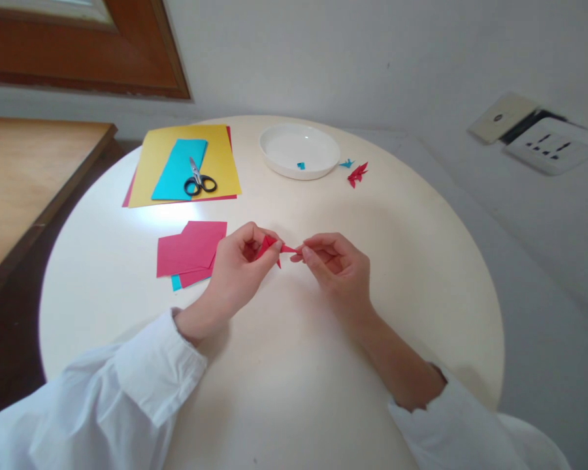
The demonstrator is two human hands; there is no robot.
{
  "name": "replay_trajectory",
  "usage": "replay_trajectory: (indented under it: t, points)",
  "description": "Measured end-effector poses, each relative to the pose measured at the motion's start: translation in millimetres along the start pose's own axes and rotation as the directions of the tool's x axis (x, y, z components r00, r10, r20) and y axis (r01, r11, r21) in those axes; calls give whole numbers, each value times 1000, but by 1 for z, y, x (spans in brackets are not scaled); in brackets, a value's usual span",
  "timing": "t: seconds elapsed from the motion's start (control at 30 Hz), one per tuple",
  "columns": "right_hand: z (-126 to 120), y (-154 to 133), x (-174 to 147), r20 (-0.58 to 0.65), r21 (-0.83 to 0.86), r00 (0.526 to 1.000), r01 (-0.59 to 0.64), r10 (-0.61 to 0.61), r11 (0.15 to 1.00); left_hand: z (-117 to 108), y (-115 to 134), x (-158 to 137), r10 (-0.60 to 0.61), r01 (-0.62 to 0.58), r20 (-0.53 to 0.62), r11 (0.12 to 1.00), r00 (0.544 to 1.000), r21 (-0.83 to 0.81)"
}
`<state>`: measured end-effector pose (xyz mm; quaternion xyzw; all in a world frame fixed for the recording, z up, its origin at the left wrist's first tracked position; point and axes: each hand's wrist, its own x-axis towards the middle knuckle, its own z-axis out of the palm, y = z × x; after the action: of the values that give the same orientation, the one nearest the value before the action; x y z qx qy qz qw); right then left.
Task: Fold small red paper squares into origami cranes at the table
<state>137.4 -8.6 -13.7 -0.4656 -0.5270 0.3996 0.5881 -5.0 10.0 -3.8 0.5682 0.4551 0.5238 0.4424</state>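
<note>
A folded red paper figure [268,244] with pointed ends is held up over the middle of the round white table. My left hand [242,261] is closed on its body, thumb on top, hiding part of it. With thumb and forefinger, my right hand [340,267] pinches the thin tip that points right; the other fingers curl loosely. Just left of my left hand lie several red paper squares [189,251], overlapping, with a blue paper corner [176,282] showing beneath them.
At the back left, small black-handled scissors [196,179] lie on folded blue paper [174,170] over a yellow sheet [149,160]. A shallow white dish [274,163] holds a blue scrap [301,166]. Beside it are a small blue folded figure [347,163] and red folded figures [357,175].
</note>
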Motion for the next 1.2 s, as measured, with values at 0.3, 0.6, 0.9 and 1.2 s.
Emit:
replay_trajectory:
  t: [0.3,0.6,0.9,1.2]
  points:
    - [0,1,-1,13,-26,1000,15,-15,1000,1,-4,0,11,-11,14,1000,1000,-15]
    - [2,-1,1,35,19,999,-25,24,1000,0,-5,-2,31,-31,32,999,999,-11]
    - [3,0,0,77,33,995,-63,60,997,2,-3,-2,22,-18,75,999,997,-50]
    - [4,1,1,108,84,988,-116,106,990,3,-5,-4,59,-52,98,996,993,-71]
